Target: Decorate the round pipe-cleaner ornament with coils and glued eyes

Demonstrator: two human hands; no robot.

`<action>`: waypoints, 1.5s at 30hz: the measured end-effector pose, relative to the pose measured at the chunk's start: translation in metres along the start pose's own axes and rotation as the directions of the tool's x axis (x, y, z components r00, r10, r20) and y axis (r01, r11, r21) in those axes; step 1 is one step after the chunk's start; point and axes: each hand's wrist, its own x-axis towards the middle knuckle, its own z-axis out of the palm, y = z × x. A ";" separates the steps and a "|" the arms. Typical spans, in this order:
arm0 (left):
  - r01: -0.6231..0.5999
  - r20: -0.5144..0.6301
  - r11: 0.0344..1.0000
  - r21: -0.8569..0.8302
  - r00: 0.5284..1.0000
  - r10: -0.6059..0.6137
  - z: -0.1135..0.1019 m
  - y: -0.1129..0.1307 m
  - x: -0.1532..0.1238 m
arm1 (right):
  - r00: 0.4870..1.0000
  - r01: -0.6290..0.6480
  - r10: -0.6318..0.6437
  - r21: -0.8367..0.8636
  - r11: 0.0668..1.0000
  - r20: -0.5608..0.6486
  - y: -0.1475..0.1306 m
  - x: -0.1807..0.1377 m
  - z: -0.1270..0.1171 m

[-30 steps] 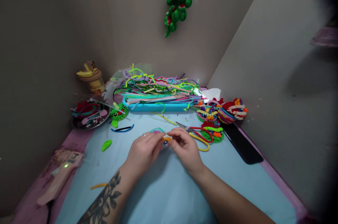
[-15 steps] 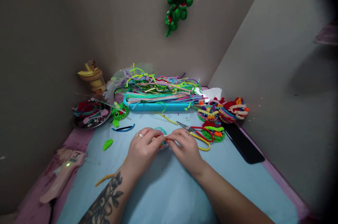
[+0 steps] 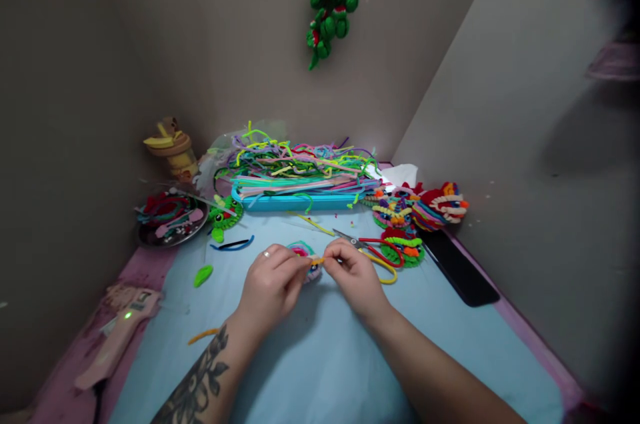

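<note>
A small round pipe-cleaner piece [image 3: 301, 250] in teal, pink and other colours is held in my left hand [image 3: 273, 283], its fingers closed and partly covering it. From its front an orange pipe cleaner [image 3: 317, 262] spans the gap between both hands. My right hand [image 3: 357, 281] pinches the orange end between thumb and forefinger. Just behind my right hand lie scissors [image 3: 389, 253] with one red and one yellow handle. Another orange pipe cleaner [image 3: 203, 335] rests on the blue cloth, left of my left forearm.
A blue tray [image 3: 300, 203] heaped with pipe cleaners stands at the back. Finished colourful pieces [image 3: 403, 247] and a black phone [image 3: 463, 271] are on the right. At left are a metal dish [image 3: 185, 235], a green piece [image 3: 203, 275] and a pink glue gun [image 3: 117, 337] with a lit green light.
My hands have drawn slightly apart, and more of the round piece and the orange pipe cleaner shows between them. The camera view has shifted a little.
</note>
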 end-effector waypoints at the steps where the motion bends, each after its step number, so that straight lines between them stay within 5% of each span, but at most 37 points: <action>1: 0.001 0.017 1.000 -0.003 1.000 -0.001 0.001 0.001 0.000 | 0.998 -0.054 0.055 0.104 0.993 -0.014 0.001 0.000 0.002; 5: 0.010 0.077 1.000 -0.010 0.997 -0.009 0.005 0.003 -0.002 | 0.950 -0.292 0.307 0.491 0.821 0.052 0.004 -0.004 0.012; 8: 0.022 0.080 1.000 -0.009 0.997 -0.021 0.006 0.002 -0.003 | 0.929 -0.352 0.354 0.543 0.763 0.105 0.007 -0.004 0.014; 11: 0.038 0.038 0.999 -0.004 0.999 -0.038 0.003 -0.001 -0.002 | 0.969 -0.240 0.245 0.368 0.898 0.033 0.007 -0.002 0.007; 14: 0.033 0.019 0.997 0.066 0.999 -0.035 0.000 -0.004 -0.001 | 0.999 0.017 -0.018 -0.019 1.000 -0.046 0.004 0.000 -0.003; 18: -0.016 0.042 0.984 0.179 0.999 0.009 -0.001 -0.005 0.001 | 0.955 0.294 -0.288 -0.335 0.895 0.069 0.000 0.001 -0.010; 24: -0.046 0.044 0.977 0.206 0.998 0.038 0.000 -0.004 0.000 | 0.939 0.341 -0.288 -0.398 0.852 0.189 0.003 0.001 -0.008; 30: 0.004 0.015 0.997 0.076 1.000 -0.005 -0.001 -0.001 0.000 | 0.950 0.285 -0.210 -0.361 0.888 0.233 0.002 0.001 -0.008; 35: 0.049 0.045 0.999 0.010 0.998 -0.050 0.001 0.004 0.002 | 0.983 0.177 -0.157 -0.242 0.954 0.097 0.000 0.003 -0.006; 38: 0.078 0.076 0.997 -0.011 0.994 -0.077 0.005 0.007 0.001 | 0.999 0.012 -0.012 -0.019 1.000 0.031 0.002 0.001 0.000; 42: 0.067 0.097 0.997 -0.022 0.993 -0.065 0.010 0.008 -0.002 | 0.949 -0.307 0.309 0.388 0.869 0.057 0.005 -0.004 0.013; 45: 0.056 0.080 0.998 0.008 0.995 -0.056 0.010 0.008 -0.002 | 0.935 -0.337 0.352 0.418 0.844 0.043 0.005 -0.005 0.016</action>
